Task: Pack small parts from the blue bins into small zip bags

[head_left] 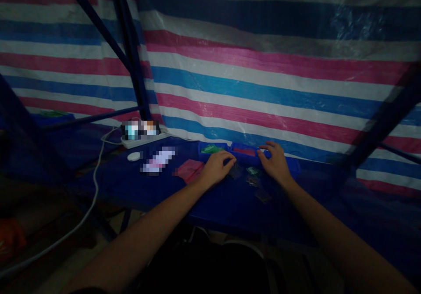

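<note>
Fingers of the left hand [217, 168] and the right hand [275, 164] are held open, with nothing grasped, and are rested at the near rim of blue plastic trays [241, 145]. Small clear plastic packets [263, 195] are scattered on the table [223, 208] just below and between the fingers, within reach of both hands. A pink sheet [190, 170] is laid just beside the left fingers.

Small flat packets [253, 182] lie on the tabletop [223, 210] just before the two plastic bins [230, 150], between the left hand [215, 167] and right hand [275, 162]. Left of the bins lie a thin sheet [190, 170], a blurred item [158, 160] and a computer mouse [133, 156], with a power strip [144, 141] behind them.
</note>
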Available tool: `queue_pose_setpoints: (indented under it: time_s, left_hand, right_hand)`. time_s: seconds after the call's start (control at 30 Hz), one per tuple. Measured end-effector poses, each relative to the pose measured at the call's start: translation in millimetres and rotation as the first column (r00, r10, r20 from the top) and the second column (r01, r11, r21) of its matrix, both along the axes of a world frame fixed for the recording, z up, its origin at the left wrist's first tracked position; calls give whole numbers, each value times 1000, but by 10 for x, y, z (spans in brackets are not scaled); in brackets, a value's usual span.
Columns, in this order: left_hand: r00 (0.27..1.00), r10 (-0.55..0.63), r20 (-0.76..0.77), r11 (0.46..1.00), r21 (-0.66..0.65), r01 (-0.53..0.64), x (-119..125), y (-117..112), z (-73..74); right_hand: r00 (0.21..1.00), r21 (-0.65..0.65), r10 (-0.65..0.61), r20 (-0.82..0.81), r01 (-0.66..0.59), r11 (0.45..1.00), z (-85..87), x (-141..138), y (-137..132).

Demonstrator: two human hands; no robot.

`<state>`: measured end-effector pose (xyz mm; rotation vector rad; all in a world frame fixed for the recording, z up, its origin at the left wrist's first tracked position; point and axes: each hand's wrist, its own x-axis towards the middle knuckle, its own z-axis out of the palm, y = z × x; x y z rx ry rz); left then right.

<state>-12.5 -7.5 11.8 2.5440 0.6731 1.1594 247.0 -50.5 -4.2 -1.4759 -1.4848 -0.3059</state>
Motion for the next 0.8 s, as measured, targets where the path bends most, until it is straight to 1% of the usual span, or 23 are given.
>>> queue_pose_setpoints:
  time_s: [0.03, 0.07, 0.1, 0.13, 0.2, 0.23, 0.3, 0.37, 0.4, 0.5, 0.57, 0.63, 0.7, 0.8]
  left_hand:
    - [1000, 0, 30, 1000, -11, 0, -5, -6, 13]
    - [998, 2, 55, 1000, -25, 0, -9, -13, 25]
    - [997, 2, 75, 999, -41, 1, -12, -22, 36]
    - [996, 3, 94, 998, -56, 3, -15, -31, 46]
    - [992, -9, 124, 996, -86, 20, -16, -50, 64]
    - [991, -24, 134, 994, -103, 38, -15, -60, 72]
    - [987, -61, 151, 987, -140, 83, -9, -78, 83]
    - [981, -95, 169, 975, -184, 126, 2, -91, 81]
    - [977, -108, 184, 966, -214, 147, 10, -94, 75]
    - [957, -148, 248, 915, -332, 228, 39, -83, 34]
    - [944, -170, 285, 879, -389, 275, 58, -63, -3]
    - [939, -165, 303, 866, -411, 285, 72, -40, -38]
    - [942, -154, 298, 866, -418, 274, 78, -26, -62]
    - [955, -155, 253, 878, -408, 250, 73, -34, -64]
  right_hand:
    - [997, 12, 71, -28, -70, 997, 39, -64, -37]
    - [984, -7, 160, -75, -161, 987, 79, -131, -76]
    - [955, -60, 255, -149, -266, 962, 116, -198, -115]
    - [910, -115, 337, -240, -372, 921, 146, -262, -149]
    - [804, -154, 445, -395, -535, 831, 178, -370, -196]
    - [749, -151, 477, -460, -596, 789, 179, -410, -208]
    - [659, -126, 514, -549, -673, 729, 160, -462, -210]
    - [607, -110, 518, -603, -706, 699, 128, -482, -196]
    - [593, -106, 512, -621, -711, 695, 113, -484, -188]
    - [559, -61, 483, -674, -693, 718, 84, -477, -168]
    - [538, -25, 468, -701, -674, 738, 75, -475, -162]
    - [532, -21, 459, -712, -670, 742, 70, -481, -159]
    - [539, -31, 467, -701, -677, 735, 68, -491, -159]
    - [579, -60, 497, -647, -688, 723, 64, -499, -159]
